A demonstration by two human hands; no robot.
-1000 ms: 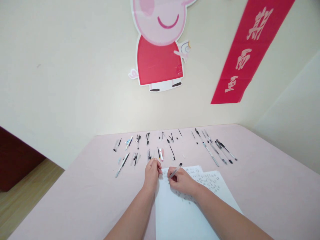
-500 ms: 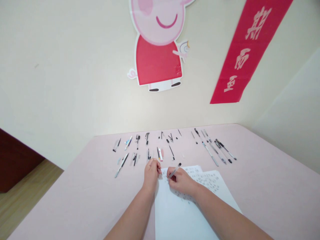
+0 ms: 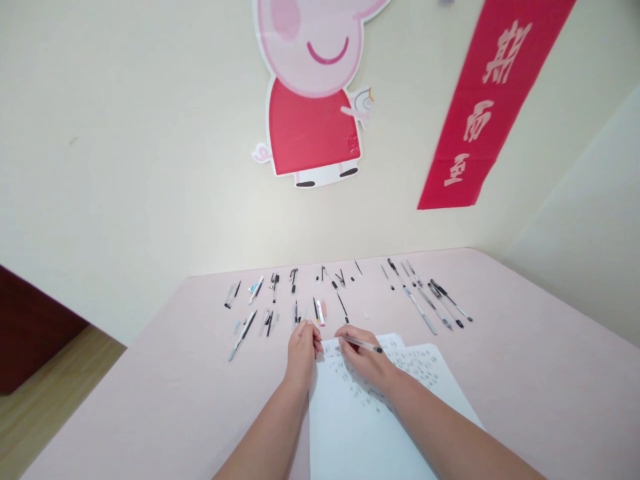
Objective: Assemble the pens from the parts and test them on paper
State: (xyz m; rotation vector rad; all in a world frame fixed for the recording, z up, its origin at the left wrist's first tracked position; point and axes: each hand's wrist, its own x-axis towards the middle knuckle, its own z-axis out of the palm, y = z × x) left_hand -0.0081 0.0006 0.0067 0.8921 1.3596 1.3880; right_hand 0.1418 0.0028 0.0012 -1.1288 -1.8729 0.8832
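Note:
My right hand [image 3: 363,359] is closed round a clear pen [image 3: 367,345] that lies almost level over the top of the white paper [image 3: 360,427], which carries small handwritten marks. My left hand [image 3: 303,348] rests at the paper's upper left corner with its fingers curled in a loose fist; what they hold, if anything, is hidden. Just beyond both hands lie rows of pens and pen parts [image 3: 320,310] on the pink table [image 3: 150,400].
Several whole pens [image 3: 430,303] lie grouped at the back right of the table. A cartoon pig cut-out [image 3: 313,87] and a red banner [image 3: 485,107] hang on the cream wall. Wooden floor [image 3: 45,407] and a dark cabinet [image 3: 30,333] are at the left.
The pen in my right hand has swung from pointing up and away to lying nearly flat, tip leftwards. My right hand has lifted slightly up the page. My left hand stays put.

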